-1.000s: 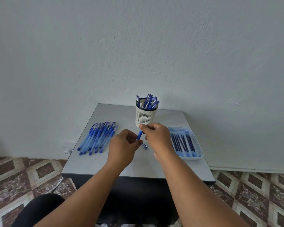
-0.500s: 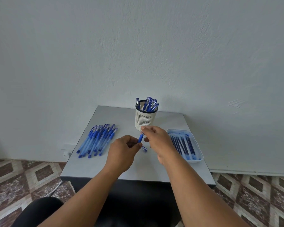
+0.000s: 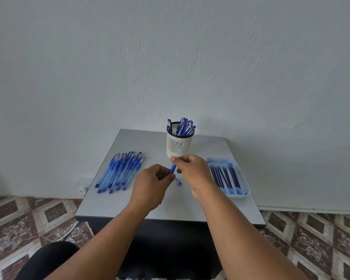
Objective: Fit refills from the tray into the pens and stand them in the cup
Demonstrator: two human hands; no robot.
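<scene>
Fingers (image 3: 175, 158) of my right hand (image 3: 192, 170) pinch the upper end of a slim blue plastic pen (image 3: 172, 168), while the curled fingers of my left hand (image 3: 152, 184) grip its lower end; the pen stands steeply between the two hands, just in front of the white slotted plastic cup (image 3: 178, 146). I judge that I am screwing or pushing the front section home over a refill, though the joint itself is hidden by my fingers. To do it well I keep the left hand fixed as an anchor, turn only with the right fingertips, hold both halves in one line, and stop as soon as it seats.

A small blue pen cap (image 3: 177, 181) lies on the grey desk (image 3: 113, 203) just below my hands and must go on before the pen joins the finished blue pens (image 3: 183, 127) in the cup. The row of translucent blue pens (image 3: 119, 170) waits at the left; the pale blue rectangular tray (image 3: 249, 194) with dark refills (image 3: 224, 176) sits at the right.

Against half a second ago, the hands have drawn closer together and the right hand has closed further over the pen's top; the cup, row and tray are unmoved, and the camera's view has scarcely changed.
</scene>
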